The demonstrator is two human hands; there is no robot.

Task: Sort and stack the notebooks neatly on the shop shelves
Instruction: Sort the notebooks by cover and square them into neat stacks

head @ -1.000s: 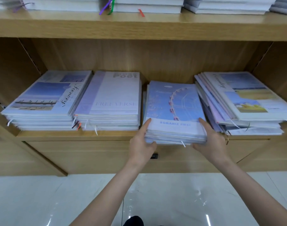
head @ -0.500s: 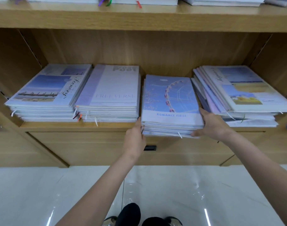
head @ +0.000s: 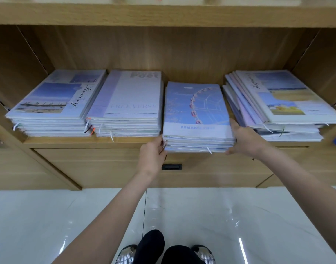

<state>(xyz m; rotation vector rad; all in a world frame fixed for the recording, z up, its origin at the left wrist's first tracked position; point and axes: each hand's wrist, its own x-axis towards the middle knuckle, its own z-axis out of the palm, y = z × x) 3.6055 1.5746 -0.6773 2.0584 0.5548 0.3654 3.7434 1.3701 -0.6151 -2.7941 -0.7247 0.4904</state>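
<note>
A: Where's the pile being worked on?

B: The ferris-wheel stack (head: 197,119) sits third from the left on the shelf (head: 87,140), at about 12 o'clock from the person's feet. Its front edge hangs out past the shelf lip, further forward than the piles on either side.

A: And the hands?

B: Well apart, one on each side of it. The left hand (head: 153,155) is at the stack's 8 o'clock corner, fingers curled against the side edges, with the thumb side up near the top cover. The right hand (head: 247,140) is at its 4 o'clock corner, fingers fairly straight and pressed flat along the right side. Both forearms reach up from below. It looks like squaring and pushing, not lifting.

A: What could go wrong?

B: My guess is that a push only on the lower books would let the top ones slide, since the covers look glossy. An uneven shove from one hand could twist the pile into the Free Verse stack (head: 125,103) at 9 o'clock.

A: And the right side?

B: That's the bigger worry. The messy stack (head: 274,103) at 3 o'clock is fanned and leaning, and its lower books touch or nearly touch the right fingers. A bump there could spill it further. The overhang could also tip forward if the hands let go now.
</note>
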